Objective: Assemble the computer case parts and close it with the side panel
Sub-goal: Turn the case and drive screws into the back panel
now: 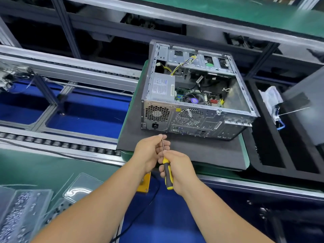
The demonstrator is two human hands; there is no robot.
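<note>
Closest to me are the person's two bare forearms, reaching out over the green bench edge. The right hand (177, 171) is wrapped around the yellow-and-black handle of a screwdriver (167, 171), shaft pointing up and away, while the left hand (150, 153) pinches the tip end of the shaft between thumb and fingertips (whether a screw sits there is too small to tell). Just beyond the hands, the computer case (196, 95) lies on its side on a dark foam mat (201, 151), its open side facing up, so the power supply, cables and board show. Well to the right, a grey side panel (305, 106) leans tilted over a black tray (273, 155). At lower left sit clear plastic bins of small screws (19, 213).
</note>
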